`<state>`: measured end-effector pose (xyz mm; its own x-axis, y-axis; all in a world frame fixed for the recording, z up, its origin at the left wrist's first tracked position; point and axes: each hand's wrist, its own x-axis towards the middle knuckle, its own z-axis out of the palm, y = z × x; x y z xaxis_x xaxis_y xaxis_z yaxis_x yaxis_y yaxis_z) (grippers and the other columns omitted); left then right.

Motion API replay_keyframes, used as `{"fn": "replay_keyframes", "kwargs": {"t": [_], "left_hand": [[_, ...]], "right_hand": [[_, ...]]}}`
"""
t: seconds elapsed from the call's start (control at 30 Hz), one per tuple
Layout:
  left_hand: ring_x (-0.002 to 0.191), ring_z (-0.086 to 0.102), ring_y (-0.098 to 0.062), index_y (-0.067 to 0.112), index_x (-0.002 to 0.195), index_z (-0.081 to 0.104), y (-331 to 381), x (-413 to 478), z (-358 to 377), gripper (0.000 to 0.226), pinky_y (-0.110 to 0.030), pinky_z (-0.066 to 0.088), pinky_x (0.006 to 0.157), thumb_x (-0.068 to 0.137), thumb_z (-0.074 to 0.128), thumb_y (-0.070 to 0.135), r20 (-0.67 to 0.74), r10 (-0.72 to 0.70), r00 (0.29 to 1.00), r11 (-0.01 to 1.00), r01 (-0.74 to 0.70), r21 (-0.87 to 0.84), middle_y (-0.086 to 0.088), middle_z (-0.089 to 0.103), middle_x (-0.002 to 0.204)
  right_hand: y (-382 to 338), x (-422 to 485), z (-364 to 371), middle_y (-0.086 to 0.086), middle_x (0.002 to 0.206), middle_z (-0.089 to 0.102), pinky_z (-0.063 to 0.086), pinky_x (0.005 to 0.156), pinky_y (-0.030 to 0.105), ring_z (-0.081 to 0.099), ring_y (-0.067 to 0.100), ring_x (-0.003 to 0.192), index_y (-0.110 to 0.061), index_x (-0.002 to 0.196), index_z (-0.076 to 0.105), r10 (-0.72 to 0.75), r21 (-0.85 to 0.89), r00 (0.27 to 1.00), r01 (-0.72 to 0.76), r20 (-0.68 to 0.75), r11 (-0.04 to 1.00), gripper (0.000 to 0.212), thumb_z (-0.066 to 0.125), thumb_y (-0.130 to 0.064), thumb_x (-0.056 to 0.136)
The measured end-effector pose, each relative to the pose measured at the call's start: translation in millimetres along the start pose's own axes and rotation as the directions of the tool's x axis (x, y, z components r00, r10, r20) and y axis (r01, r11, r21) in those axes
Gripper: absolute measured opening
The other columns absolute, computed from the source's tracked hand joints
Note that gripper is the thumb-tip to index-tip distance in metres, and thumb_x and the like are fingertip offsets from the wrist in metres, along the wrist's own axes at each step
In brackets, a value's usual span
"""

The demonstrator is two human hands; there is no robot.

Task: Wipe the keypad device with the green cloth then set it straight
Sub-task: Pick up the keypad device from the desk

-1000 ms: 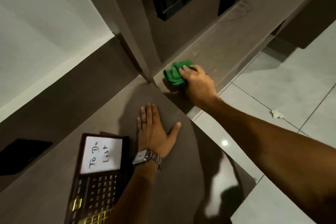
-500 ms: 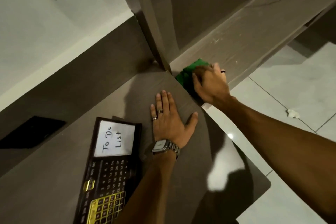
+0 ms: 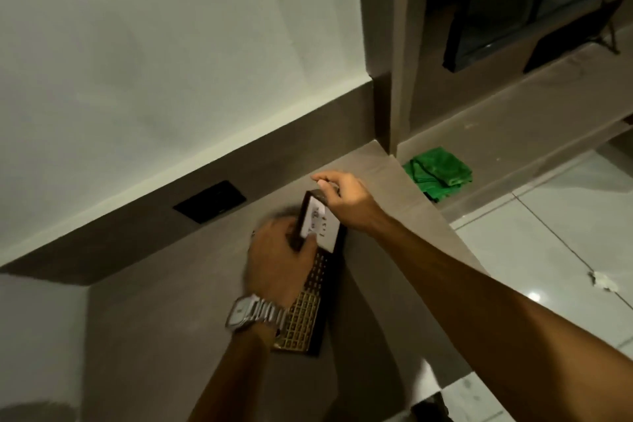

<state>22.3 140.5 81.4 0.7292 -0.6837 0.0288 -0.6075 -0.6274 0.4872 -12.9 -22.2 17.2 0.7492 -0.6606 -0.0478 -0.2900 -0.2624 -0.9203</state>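
Note:
The keypad device (image 3: 313, 288), dark with gold keys and a white screen, lies on the brown counter (image 3: 171, 336). My left hand (image 3: 279, 260), blurred, grips its left edge with the thumb across the screen. My right hand (image 3: 346, 197) pinches the device's top right corner. The green cloth (image 3: 438, 171) lies crumpled on the lower ledge to the right, apart from both hands.
A black wall plate (image 3: 209, 201) sits in the backsplash behind the counter. The lower ledge (image 3: 513, 134) runs back right with dark objects on it. White tiled floor (image 3: 548, 233) lies to the right, with a scrap of paper (image 3: 603, 283) on it.
My right hand let go of the green cloth and moved left to the device's top corner. My left hand left the counter and took hold of the device. The camera swung left.

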Motion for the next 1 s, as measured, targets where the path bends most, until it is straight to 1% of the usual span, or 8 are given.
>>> {"fn": "replay_keyframes", "kwargs": {"t": [0.1, 0.17, 0.23, 0.3, 0.47, 0.63, 0.77, 1.0], "left_hand": [[0.072, 0.054, 0.004, 0.040, 0.082, 0.053, -38, -41, -27, 0.024, -0.012, 0.037, 0.063, 0.074, 0.072, 0.050, 0.076, -0.197, 0.977, 0.977, 0.202, -0.067, 0.021, 0.052, 0.084], [0.063, 0.059, 0.006, 0.034, 0.072, 0.057, -90, -94, -45, 0.029, -0.006, 0.036, 0.051, 0.065, 0.081, 0.049, 0.181, -0.401, 0.898, 0.896, 0.425, -0.127, 0.017, 0.061, 0.071], [0.058, 0.060, -0.001, 0.023, 0.069, 0.068, -104, -110, -32, 0.025, -0.011, 0.042, 0.049, 0.065, 0.084, 0.041, 0.377, -0.417, 0.827, 0.865, 0.488, -0.113, 0.010, 0.066, 0.062], [0.051, 0.058, -0.010, 0.018, 0.066, 0.070, -118, -126, -37, 0.019, -0.025, 0.048, 0.053, 0.070, 0.083, 0.031, 0.402, -0.463, 0.790, 0.827, 0.548, -0.124, 0.003, 0.064, 0.056], [0.049, 0.059, -0.017, 0.013, 0.074, 0.075, -121, -98, -41, 0.007, -0.027, 0.052, 0.050, 0.074, 0.080, 0.017, 0.254, -0.484, 0.838, 0.813, 0.537, -0.224, 0.000, 0.062, 0.052], [0.069, 0.068, -0.028, 0.003, 0.089, 0.075, -149, -76, -54, 0.015, -0.046, 0.061, 0.073, 0.075, 0.077, 0.003, 0.139, -0.548, 0.825, 0.764, 0.561, -0.318, -0.015, 0.072, 0.076], [0.078, 0.072, -0.035, 0.002, 0.093, 0.075, -181, -70, -66, 0.019, -0.049, 0.059, 0.080, 0.075, 0.076, 0.000, 0.052, -0.580, 0.813, 0.746, 0.556, -0.367, -0.019, 0.073, 0.080], [0.082, 0.069, -0.036, -0.005, 0.105, 0.070, -200, -61, -67, 0.025, -0.049, 0.058, 0.084, 0.080, 0.068, -0.007, 0.011, -0.607, 0.795, 0.690, 0.533, -0.490, -0.024, 0.071, 0.087]], "right_hand": [[-2, -6, 15, 0.008, 0.121, 0.068, 0.053, 0.095, 0.041, 0.064, 0.023, 0.109, -0.014, 0.129, 0.061, 0.069, -0.019, 0.992, -0.067, 0.102, 0.998, 0.033, 0.049, -0.024, 0.100], [-13, -20, 55, 0.002, 0.103, 0.071, 0.061, 0.076, 0.035, 0.069, 0.016, 0.090, -0.020, 0.122, 0.063, 0.109, -0.056, 0.969, -0.099, 0.221, 0.994, 0.027, 0.052, -0.025, 0.099], [-2, -23, 50, -0.002, 0.092, 0.070, 0.059, 0.059, 0.023, 0.068, 0.008, 0.077, -0.026, 0.110, 0.065, 0.135, -0.035, 0.974, -0.131, 0.182, 0.991, 0.016, 0.054, -0.026, 0.098], [-7, -23, 57, -0.003, 0.091, 0.071, 0.056, 0.056, 0.021, 0.069, 0.008, 0.078, -0.026, 0.106, 0.065, 0.131, -0.053, 0.973, -0.123, 0.188, 0.991, 0.014, 0.054, -0.026, 0.098], [-2, -16, 27, -0.002, 0.086, 0.073, 0.060, 0.071, 0.029, 0.072, 0.013, 0.083, -0.017, 0.101, 0.070, 0.130, 0.006, 0.989, -0.130, 0.065, 0.991, 0.017, 0.054, -0.020, 0.099], [8, -34, 19, -0.001, 0.085, 0.073, 0.056, 0.054, 0.016, 0.072, 0.006, 0.076, -0.016, 0.099, 0.066, 0.180, 0.027, 0.982, -0.182, 0.054, 0.983, 0.016, 0.051, -0.022, 0.100], [-1, -52, 37, -0.007, 0.084, 0.070, 0.054, 0.051, 0.013, 0.069, 0.001, 0.070, -0.015, 0.100, 0.065, 0.162, 0.019, 0.984, -0.163, 0.069, 0.986, 0.015, 0.051, -0.020, 0.101], [-6, -71, 51, 0.002, 0.095, 0.072, 0.063, 0.070, 0.035, 0.072, 0.013, 0.086, -0.014, 0.102, 0.064, 0.170, 0.090, 0.984, -0.173, 0.045, 0.981, 0.014, 0.051, -0.019, 0.100]]}}
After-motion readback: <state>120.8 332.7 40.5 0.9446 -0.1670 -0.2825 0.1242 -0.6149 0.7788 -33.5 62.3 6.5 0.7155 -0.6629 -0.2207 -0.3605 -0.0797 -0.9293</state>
